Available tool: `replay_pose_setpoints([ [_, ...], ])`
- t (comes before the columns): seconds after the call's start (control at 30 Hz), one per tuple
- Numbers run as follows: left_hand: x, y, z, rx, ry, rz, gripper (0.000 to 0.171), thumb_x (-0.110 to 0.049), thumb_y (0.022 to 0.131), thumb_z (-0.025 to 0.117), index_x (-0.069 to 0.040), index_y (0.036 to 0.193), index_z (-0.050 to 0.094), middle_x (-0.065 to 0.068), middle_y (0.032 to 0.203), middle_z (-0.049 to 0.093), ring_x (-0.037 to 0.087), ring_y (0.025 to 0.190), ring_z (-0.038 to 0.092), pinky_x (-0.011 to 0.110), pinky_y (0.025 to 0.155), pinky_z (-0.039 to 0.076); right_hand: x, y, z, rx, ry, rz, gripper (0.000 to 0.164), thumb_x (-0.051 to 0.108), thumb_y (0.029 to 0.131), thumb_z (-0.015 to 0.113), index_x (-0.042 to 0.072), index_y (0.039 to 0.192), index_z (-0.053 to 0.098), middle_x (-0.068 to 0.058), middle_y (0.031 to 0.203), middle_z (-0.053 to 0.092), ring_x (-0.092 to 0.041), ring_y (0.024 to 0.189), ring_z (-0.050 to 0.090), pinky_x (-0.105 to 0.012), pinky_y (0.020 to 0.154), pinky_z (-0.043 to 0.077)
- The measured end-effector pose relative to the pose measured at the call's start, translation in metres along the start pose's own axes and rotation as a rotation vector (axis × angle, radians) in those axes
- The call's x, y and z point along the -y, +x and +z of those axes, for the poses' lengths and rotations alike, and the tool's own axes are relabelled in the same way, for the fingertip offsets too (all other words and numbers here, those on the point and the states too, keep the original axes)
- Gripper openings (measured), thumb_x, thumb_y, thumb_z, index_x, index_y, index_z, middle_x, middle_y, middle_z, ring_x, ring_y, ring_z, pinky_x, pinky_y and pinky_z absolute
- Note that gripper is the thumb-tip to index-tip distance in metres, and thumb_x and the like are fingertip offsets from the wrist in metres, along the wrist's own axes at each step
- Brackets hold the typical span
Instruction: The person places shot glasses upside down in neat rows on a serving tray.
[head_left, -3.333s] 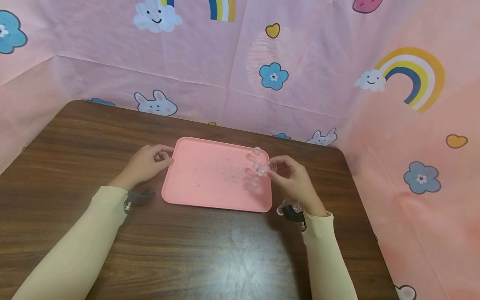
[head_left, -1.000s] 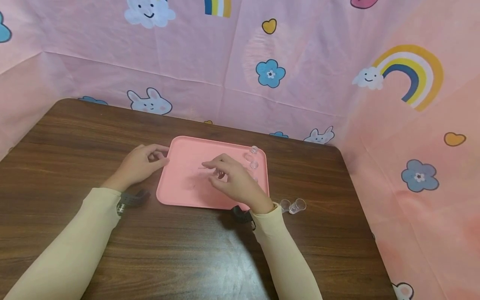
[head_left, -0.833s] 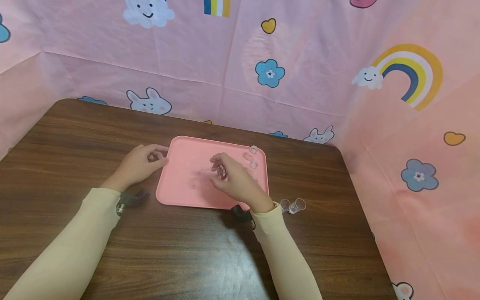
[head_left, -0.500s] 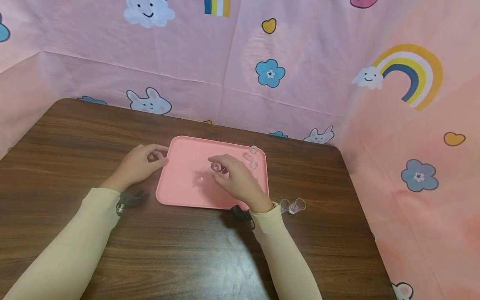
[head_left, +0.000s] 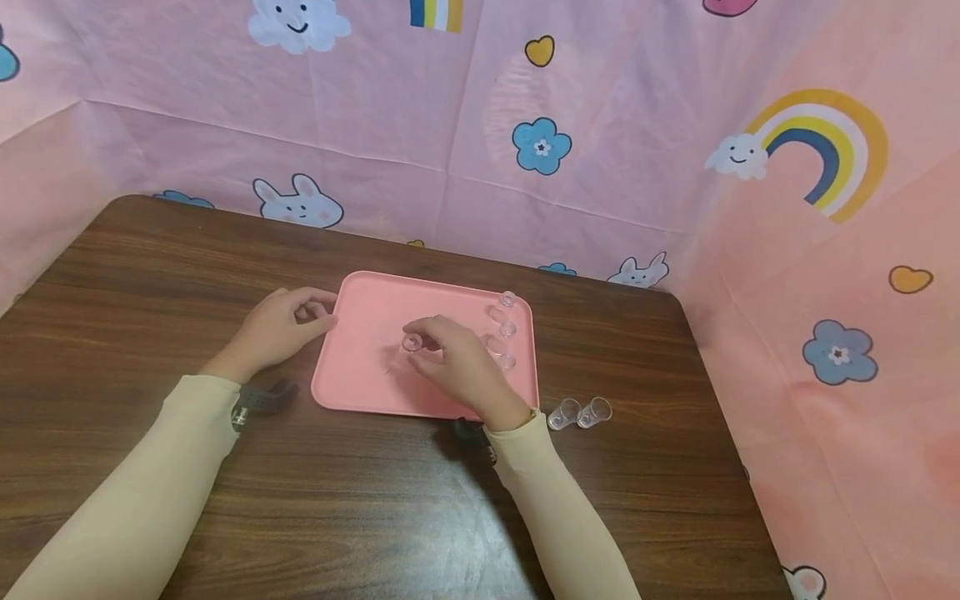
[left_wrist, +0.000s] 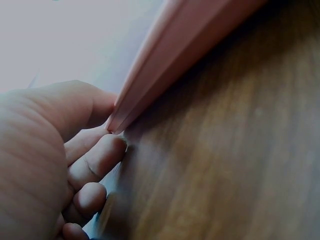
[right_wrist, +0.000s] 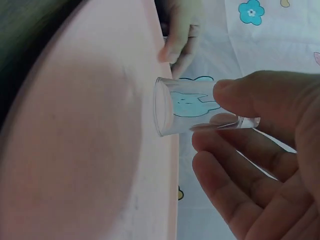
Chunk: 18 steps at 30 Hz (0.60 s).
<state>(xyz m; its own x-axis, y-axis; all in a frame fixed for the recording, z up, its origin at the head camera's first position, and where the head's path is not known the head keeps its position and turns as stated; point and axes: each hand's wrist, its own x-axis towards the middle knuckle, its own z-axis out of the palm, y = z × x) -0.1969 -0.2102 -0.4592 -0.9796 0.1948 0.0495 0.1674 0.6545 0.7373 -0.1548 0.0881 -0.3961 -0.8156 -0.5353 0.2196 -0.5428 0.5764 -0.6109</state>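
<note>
Right hand (head_left: pixel 461 365) pinching clear cup (right_wrist: pixel 190 106) over pink tray (head_left: pixel 356 371), open room leftward; left hand (head_left: pixel 281 329) seemingly pinching tray's edge (head_left: pixel 321 358)

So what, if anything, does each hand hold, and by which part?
Right hand: clear cup, by its sides, nearer the base. Left hand: pink tray, by its rim.
</note>
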Motion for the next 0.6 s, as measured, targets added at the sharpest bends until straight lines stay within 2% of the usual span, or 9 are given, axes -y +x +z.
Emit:
replay_pose_setpoints([
  [0.4,0.000,0.001,-0.001,0.004,-0.002,-0.015,0.044,-0.039,0.101,0.066,-0.013,0.137,0.064,0.006,0.103,0.066,0.024,0.101,0.050,0.044,0.085,0.041,-0.006,0.003,0.013,0.071,-0.071,0.063,0.023,0.014,0.096,0.074,0.007,0.117,0.070,-0.003,0.110,0.072,-0.016,0.103,0.067,-0.026,0.095,0.051],
  [0.6,0.001,0.001,0.000,0.012,-0.003,-0.031,0.045,-0.040,0.101,0.065,-0.013,0.138,0.063,0.007,0.106,0.065,0.025,0.103,0.050,0.046,0.087,0.041,-0.007,0.001,0.009,0.090,-0.067,0.060,0.032,0.015,0.096,0.074,0.003,0.125,0.066,-0.007,0.117,0.071,-0.020,0.108,0.068,-0.028,0.097,0.051],
])
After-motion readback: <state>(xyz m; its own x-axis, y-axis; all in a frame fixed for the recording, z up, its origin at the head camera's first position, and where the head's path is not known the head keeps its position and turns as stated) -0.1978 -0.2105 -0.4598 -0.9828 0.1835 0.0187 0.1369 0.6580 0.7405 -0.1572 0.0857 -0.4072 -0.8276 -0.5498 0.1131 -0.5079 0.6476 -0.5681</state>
